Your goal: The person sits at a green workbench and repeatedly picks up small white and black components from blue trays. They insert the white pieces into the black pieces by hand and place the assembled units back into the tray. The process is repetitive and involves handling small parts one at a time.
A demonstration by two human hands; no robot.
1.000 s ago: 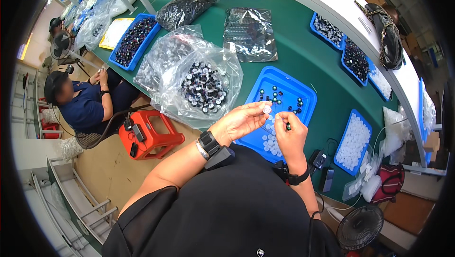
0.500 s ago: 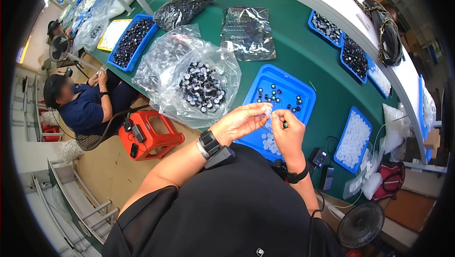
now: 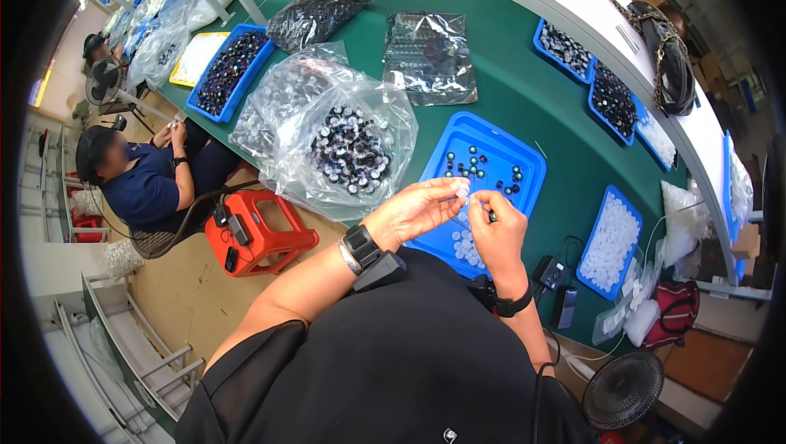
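My left hand (image 3: 416, 211) pinches a small clear round piece (image 3: 463, 190) between thumb and fingertips, above a blue tray (image 3: 530, 164). Close against it is my right hand (image 3: 501, 233), its fingers curled and closed. A small dark green shiny piece (image 3: 493, 216) shows among those curled fingers; whether the right fingertips also grip the clear piece I cannot tell. Inside the tray, dark beadlike pieces (image 3: 472, 161) lie scattered toward the far side. White translucent round pieces (image 3: 467, 249) lie at its near end, partly behind my hands.
Left of the tray, open plastic bags hold dark-and-clear pieces (image 3: 350, 149). A flat black packet (image 3: 429, 59) lies beyond. At right stands a blue tray of white pieces (image 3: 610, 239), near black devices (image 3: 565, 306). A red stool (image 3: 260, 231) and a seated person (image 3: 147, 174) are at left.
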